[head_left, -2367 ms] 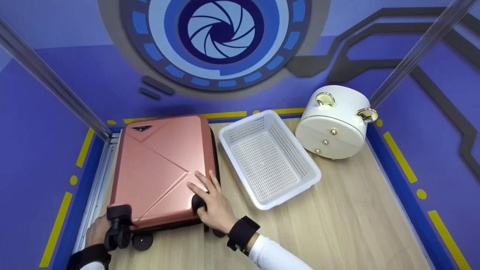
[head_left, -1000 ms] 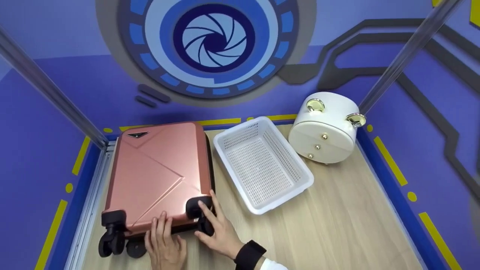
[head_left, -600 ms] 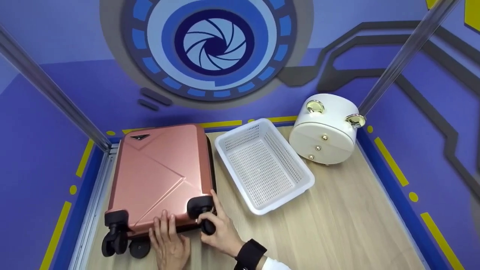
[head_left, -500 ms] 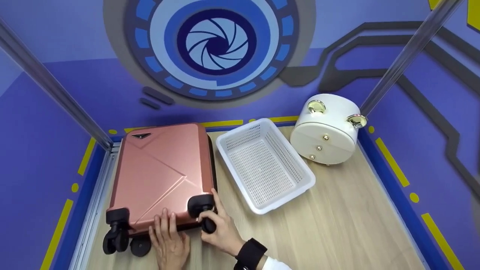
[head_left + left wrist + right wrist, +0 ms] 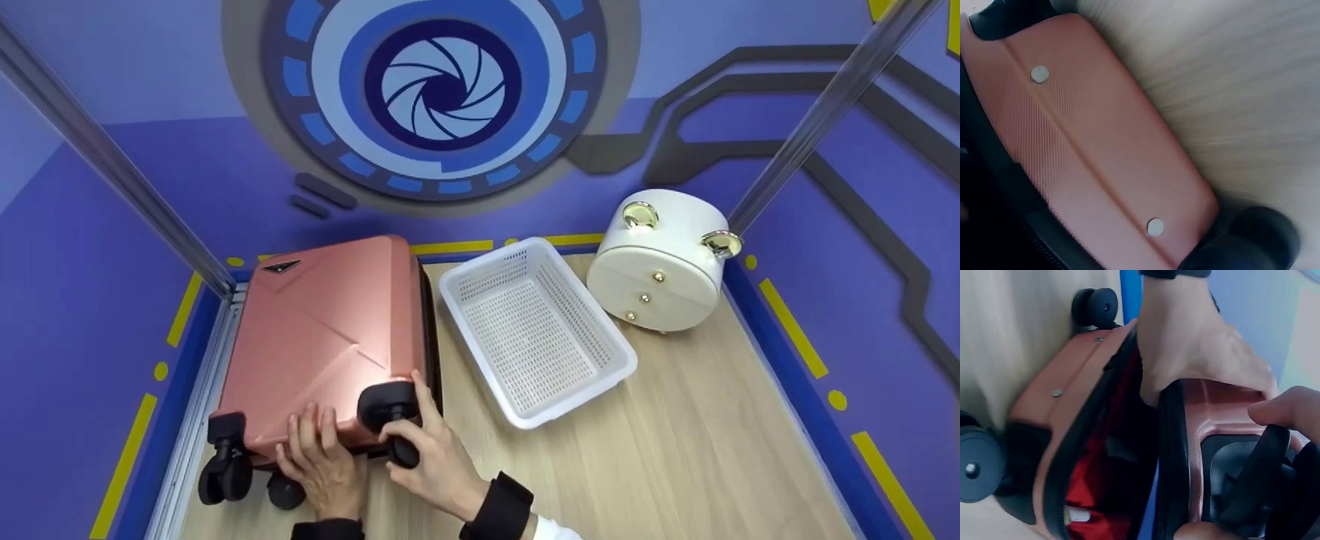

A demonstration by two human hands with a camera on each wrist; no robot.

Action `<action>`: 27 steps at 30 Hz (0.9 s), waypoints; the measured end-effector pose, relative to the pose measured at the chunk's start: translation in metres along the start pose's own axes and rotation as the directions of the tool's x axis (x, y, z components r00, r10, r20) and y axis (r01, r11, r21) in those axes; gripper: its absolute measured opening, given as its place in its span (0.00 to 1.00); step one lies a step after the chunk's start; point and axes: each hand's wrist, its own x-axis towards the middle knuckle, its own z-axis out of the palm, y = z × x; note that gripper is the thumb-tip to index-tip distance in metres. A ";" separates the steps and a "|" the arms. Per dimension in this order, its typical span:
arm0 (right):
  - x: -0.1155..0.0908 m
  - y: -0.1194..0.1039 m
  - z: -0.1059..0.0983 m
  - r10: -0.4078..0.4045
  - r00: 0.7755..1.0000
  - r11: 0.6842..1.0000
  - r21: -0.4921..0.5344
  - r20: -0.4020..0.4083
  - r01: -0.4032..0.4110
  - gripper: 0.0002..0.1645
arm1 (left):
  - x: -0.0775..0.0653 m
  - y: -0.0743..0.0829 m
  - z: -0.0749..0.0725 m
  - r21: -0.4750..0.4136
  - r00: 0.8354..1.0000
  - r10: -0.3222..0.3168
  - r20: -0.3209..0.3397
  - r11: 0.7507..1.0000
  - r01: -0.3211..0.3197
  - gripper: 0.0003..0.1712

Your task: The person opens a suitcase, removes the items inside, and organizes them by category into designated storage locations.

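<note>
A pink hard-shell suitcase (image 5: 322, 315) lies flat at the left, its wheel end towards me. My left hand (image 5: 322, 461) grips the upper shell's near edge, fingers over the top. My right hand (image 5: 439, 457) holds a black caster wheel (image 5: 405, 452) at the near right corner. In the right wrist view, the upper shell stands apart from the lower shell (image 5: 1067, 371); between them show red lining (image 5: 1100, 484) and a small white piece (image 5: 1078, 514). The left wrist view shows the lower shell's pink end (image 5: 1106, 129) with two round studs; no hand is seen there.
Right of the suitcase stands a white perforated plastic basket (image 5: 630, 364). Beyond it, at the back right, sits a white round case (image 5: 652, 262) with gold rings and knobs. Blue printed walls (image 5: 165, 180) enclose the wooden floor (image 5: 697, 435) at the back and sides.
My left hand moved from the left wheel to the middle of the near edge. My right hand came to grip the right wheel. The upper shell has now risen and tilted a little.
</note>
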 end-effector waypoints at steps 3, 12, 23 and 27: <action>-0.004 0.007 -0.003 0.011 1.000 0.997 0.073 -0.001 -0.011 0.36 | 0.006 0.000 0.000 -0.027 0.999 -0.016 -0.028 1.000 0.015 0.52; -0.030 0.071 0.024 0.150 0.977 0.988 0.046 -0.151 -0.144 0.20 | 0.013 -0.002 -0.004 -0.087 0.998 -0.055 0.027 0.995 0.057 0.61; -0.046 0.119 0.052 -0.017 0.955 0.779 -0.595 0.295 0.198 0.25 | 0.019 -0.002 0.000 -0.149 0.995 -0.081 -0.059 0.986 0.071 0.50; -0.046 0.123 0.051 -0.022 0.947 0.768 -0.601 0.321 0.222 0.25 | 0.039 -0.001 0.000 -0.106 0.974 -0.155 -0.163 0.985 0.139 0.33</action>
